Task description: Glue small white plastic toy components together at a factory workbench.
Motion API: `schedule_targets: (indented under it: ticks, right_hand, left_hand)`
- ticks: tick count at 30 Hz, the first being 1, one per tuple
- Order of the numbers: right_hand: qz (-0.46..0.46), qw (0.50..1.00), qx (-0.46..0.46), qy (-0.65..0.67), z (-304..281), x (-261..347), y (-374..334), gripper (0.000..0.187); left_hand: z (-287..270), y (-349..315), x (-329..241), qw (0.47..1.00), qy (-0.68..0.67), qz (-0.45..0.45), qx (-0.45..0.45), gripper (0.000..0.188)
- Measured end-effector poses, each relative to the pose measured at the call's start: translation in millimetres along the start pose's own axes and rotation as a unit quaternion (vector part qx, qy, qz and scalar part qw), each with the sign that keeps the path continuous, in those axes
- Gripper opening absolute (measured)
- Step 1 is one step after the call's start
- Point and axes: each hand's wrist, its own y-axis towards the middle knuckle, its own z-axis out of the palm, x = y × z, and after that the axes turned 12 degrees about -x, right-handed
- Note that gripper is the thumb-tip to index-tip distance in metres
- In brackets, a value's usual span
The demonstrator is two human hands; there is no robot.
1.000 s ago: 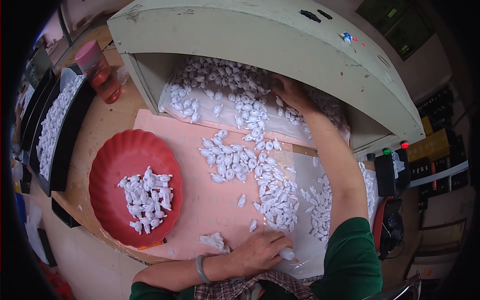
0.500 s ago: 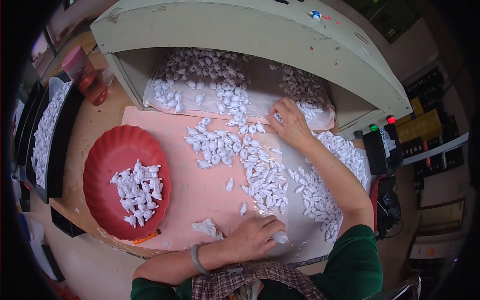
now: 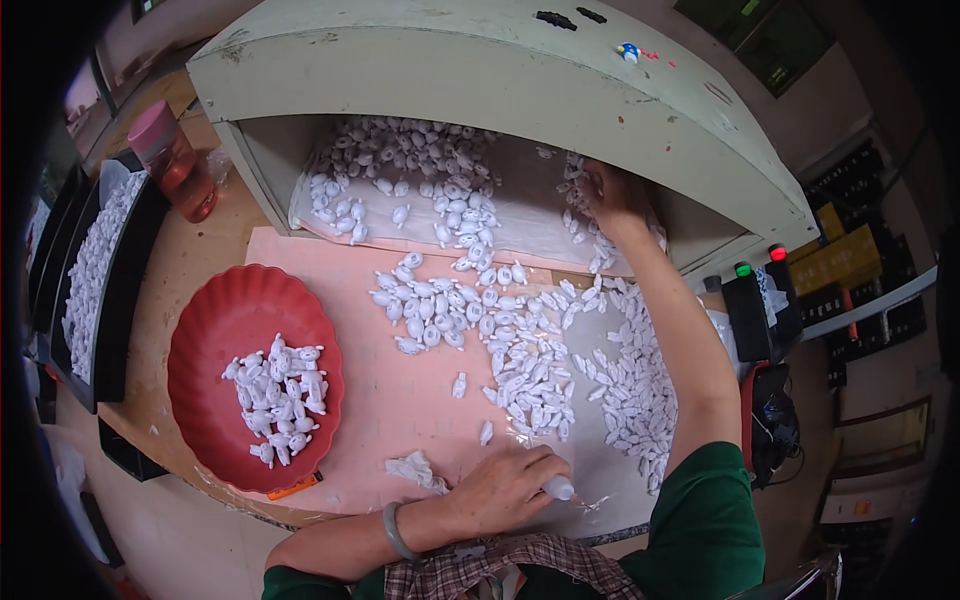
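Observation:
My left hand (image 3: 508, 490) is closed around a small whitish squeeze bottle (image 3: 558, 487) near the table's front edge, its narrow tip pointing right. My right hand (image 3: 612, 200) reaches under the top of the grey-green box, at the right-hand heap of small white plastic pieces (image 3: 578, 195); shadow and the heap partly hide its fingers. Rounded white figure heads (image 3: 430, 305) lie on the pink sheet in the middle. Beside them are narrower white body pieces (image 3: 530, 375), and more of these cover the grey sheet (image 3: 640, 350) under my right forearm.
A red scalloped bowl (image 3: 190, 370) at the left holds joined white figures. Beyond it stand a black tray (image 3: 115, 310) of white pieces and a pink-lidded bottle (image 3: 175, 165). The grey-green box (image 3: 480, 85) overhangs the back. A crumpled tissue (image 3: 415, 470) lies near my left wrist.
My right hand has moved farther back into the box, from its front edge to the right-hand heap. White pieces now lie across that front edge. My left hand still holds the bottle, nearly unmoved.

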Motion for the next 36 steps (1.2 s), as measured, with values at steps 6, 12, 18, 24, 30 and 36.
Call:
schedule_targets:
  ticks: [6,12,18,24,30,36]
  right_hand:
    - [-0.135,0.99,0.015,-0.046,23,1,25,0.051]
    - [-0.206,0.978,-0.018,0.027,74,2,48,0.058]
    - [-0.213,0.974,-0.075,-0.002,77,-23,44,0.05]
    - [-0.212,0.976,-0.012,0.051,64,-10,34,0.041]
    - [-0.224,0.973,-0.041,0.037,68,16,32,0.035]
    - [-0.189,0.976,0.072,0.081,36,69,-10,0.033]
  left_hand:
    - [0,0,3,1.0,-0.007,0.004,-0.021,0.03]
    - [-1,3,4,1.0,-0.008,0.008,-0.019,0.028]
    - [-2,4,5,0.999,-0.003,0.025,-0.032,0.028]
    - [0,-1,4,1.0,-0.004,0.007,-0.014,0.029]
    - [2,-2,6,0.999,-0.01,0.02,-0.023,0.03]
    - [-1,-2,3,1.0,-0.003,0.002,-0.019,0.029]
